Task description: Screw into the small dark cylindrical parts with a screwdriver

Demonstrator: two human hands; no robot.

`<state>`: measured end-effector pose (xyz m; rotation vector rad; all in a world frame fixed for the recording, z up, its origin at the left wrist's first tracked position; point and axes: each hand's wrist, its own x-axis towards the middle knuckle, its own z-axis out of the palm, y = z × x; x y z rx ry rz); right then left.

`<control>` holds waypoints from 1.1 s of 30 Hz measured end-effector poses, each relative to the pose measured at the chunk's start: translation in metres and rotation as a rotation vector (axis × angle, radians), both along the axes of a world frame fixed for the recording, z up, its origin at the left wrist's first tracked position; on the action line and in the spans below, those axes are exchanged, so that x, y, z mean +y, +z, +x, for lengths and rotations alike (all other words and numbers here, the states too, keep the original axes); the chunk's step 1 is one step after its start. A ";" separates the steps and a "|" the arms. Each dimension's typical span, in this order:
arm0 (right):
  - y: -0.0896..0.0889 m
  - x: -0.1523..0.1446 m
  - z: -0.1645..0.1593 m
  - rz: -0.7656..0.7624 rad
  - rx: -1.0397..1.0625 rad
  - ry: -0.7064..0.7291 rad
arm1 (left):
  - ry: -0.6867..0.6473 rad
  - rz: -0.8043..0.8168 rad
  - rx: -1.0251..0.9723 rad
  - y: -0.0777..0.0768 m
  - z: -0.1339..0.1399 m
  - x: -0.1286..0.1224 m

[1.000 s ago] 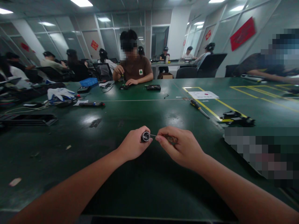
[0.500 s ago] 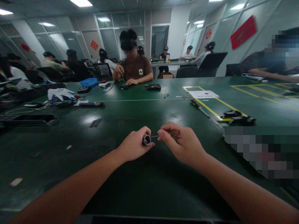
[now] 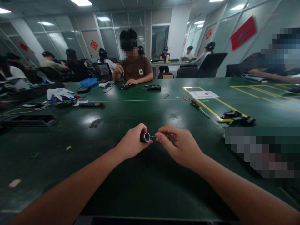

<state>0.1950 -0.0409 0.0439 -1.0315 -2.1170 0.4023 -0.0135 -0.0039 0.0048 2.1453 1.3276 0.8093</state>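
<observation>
My left hand is closed around a short dark flashlight-like tube. Its round silver-rimmed end faces me, and the inside looks dark. In my right hand is a small screwdriver with a see-through reddish handle, pinched near the front by thumb and fingers. Its thin metal shaft points left at the tube's rim; whether the tip touches, I cannot tell. Both hands are above the green table. The rest of the tube is hidden by my left fingers.
A yellow-and-black screwdriver lies ahead to the right, by black parts and a paper sheet. Leftward are white gloves, a pen-like tool and a black tray. A co-worker sits opposite.
The tube's end has tilted so its rim faces me differently, and the screwdriver is more level. Both hands have shifted slightly left and up in view.
</observation>
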 end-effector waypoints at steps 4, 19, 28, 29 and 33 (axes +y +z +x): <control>-0.002 0.002 0.001 -0.021 0.024 -0.026 | -0.030 -0.012 -0.031 0.002 -0.001 0.000; -0.003 0.001 0.000 -0.115 0.095 -0.004 | -0.084 0.061 0.128 0.003 0.003 -0.002; -0.001 0.001 0.000 -0.038 -0.013 0.076 | -0.082 0.105 0.175 0.009 0.001 -0.002; -0.001 0.001 0.000 -0.050 -0.016 0.070 | -0.076 0.108 0.182 0.009 0.001 -0.002; -0.006 0.004 -0.001 -0.144 0.101 0.004 | -0.046 0.106 0.188 0.007 0.002 -0.002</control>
